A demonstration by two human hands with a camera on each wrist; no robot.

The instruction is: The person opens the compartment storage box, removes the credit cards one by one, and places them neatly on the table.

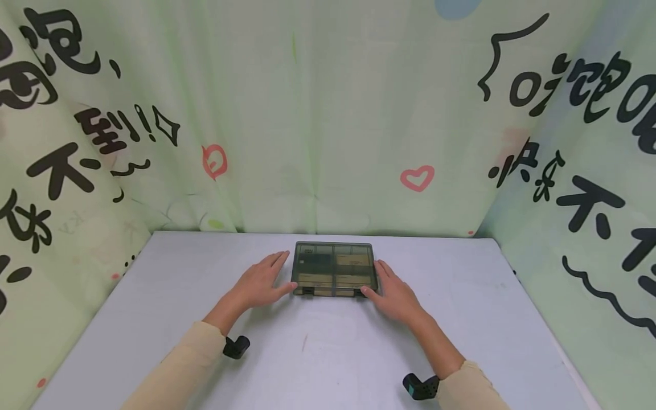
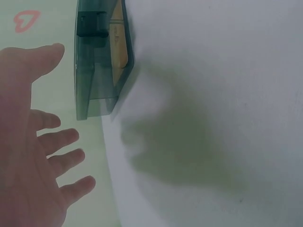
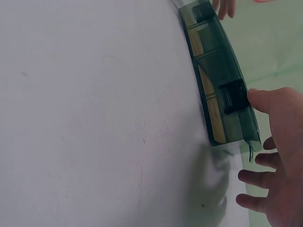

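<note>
Smoked-plastic compartment box [image 1: 334, 269], lid closed, frame centre on grey table [image 1: 328, 353]; left hand [image 1: 258, 285] and right hand [image 1: 397, 296] flat, released, thumbs touching near corners; bare tabletop all around.

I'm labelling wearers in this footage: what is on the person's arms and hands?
Both arms wear long, pale beige sleeves that end at the wrists. The left hand and right hand are bare, with no gloves, rings or watch visible. A small black camera unit sits under the left wrist; another, black with a teal edge, sits under the right.
</note>
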